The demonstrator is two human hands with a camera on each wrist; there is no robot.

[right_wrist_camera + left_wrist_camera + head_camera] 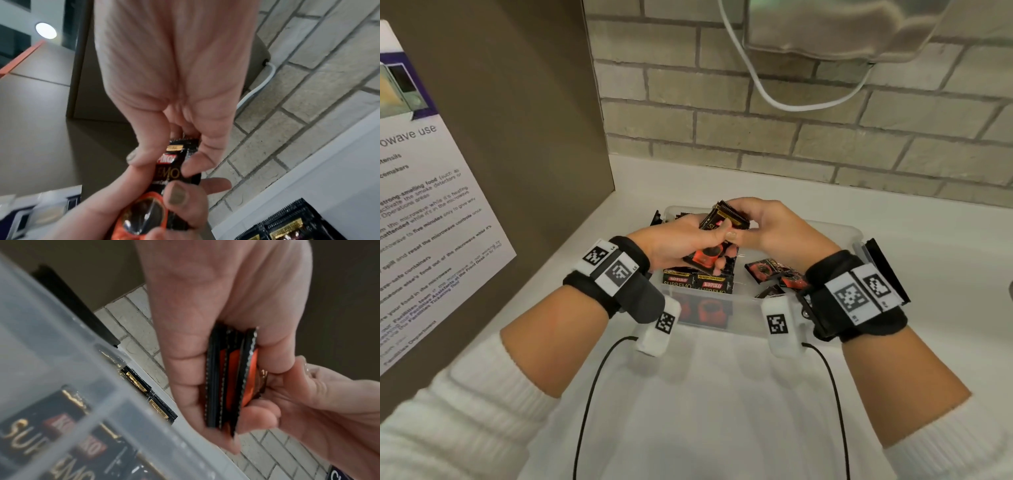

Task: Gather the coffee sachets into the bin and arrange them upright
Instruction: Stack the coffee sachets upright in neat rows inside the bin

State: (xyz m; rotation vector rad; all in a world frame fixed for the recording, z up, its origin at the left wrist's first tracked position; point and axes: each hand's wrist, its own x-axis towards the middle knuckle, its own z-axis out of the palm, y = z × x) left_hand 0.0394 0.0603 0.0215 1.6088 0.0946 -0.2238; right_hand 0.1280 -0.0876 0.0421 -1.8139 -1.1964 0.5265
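White knit sleeves [465, 404] cover my forearms nearest me, and black straps with printed marker tags wrap both wrists. Just past them my left hand [681, 240] grips a small stack of coffee sachets [717, 240], fingers curled under it and thumb pressed across the top; the left wrist view shows several crimped black edges [228, 386] lined up side by side between my fingers and palm. My right hand [767, 229] meets that stack from the other side, thumb and fingers pinching its upper end [180, 155], so both hands hold the same bundle above the bin.

Below my hands sits the clear plastic bin [842, 236] on the white counter [928, 240]. Against its near wall a row of sachets [698, 282] stands upright with the brand name facing me. To their right, more sachets [767, 270] lie loose and tilted on the bin floor. One dark sachet [655, 217] sits at the far left corner of the bin; I cannot tell whether it is inside or outside the rim. A black flat piece [883, 263] leans at the bin's right end.

Further back runs a pale brick wall [825, 137] with a white cable [774, 92] looping under a wall-mounted unit. On my left stands a brown panel [517, 120] carrying a printed microwave notice [424, 205].
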